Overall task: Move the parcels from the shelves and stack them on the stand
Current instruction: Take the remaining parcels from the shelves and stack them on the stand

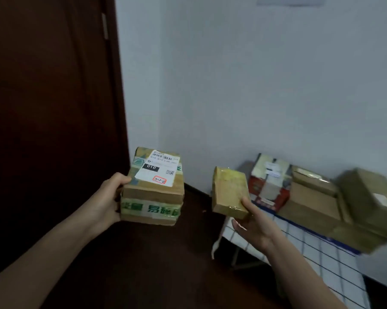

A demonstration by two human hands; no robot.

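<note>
Head view: a dark brown wooden door (43, 108) fills the space left of and beyond the left hand (109, 201). A plain white wall (254, 85) rises beyond both hands, and dark floor (165, 264) lies beneath the forearms. Just to the right of the right hand (252, 224) and below it is the stand draped in a white cloth with a dark blue grid (310, 253).

Farthest to the right of that hand on the stand sits a large brown cardboard box (370, 197), blurred, with a pale label on its side. Between it and the hand lies a flat brown cardboard carton (312, 204) with a smaller tape-wrapped brown packet (310, 177) on top. Nearest the right hand, just beyond it, is a red-and-white printed carton (270, 181) bearing a white label.

The left hand grips a brown cardboard parcel bound with green-printed tape (154, 190) by its left side. The thumb lies over the top edge and the fingers are hidden behind it. Its white shipping label, with a barcode, a black "010" patch and a red-bordered sticker, faces up. This parcel is in the air over the floor, left of the stand and apart from it.

The right hand holds a small flat brown parcel wrapped in glossy clear tape (230, 192) by its lower right corner. The thumb presses the near face and the fingers are beneath. That parcel is tilted up on edge at the stand's left end, just beside the red-and-white carton.
</note>
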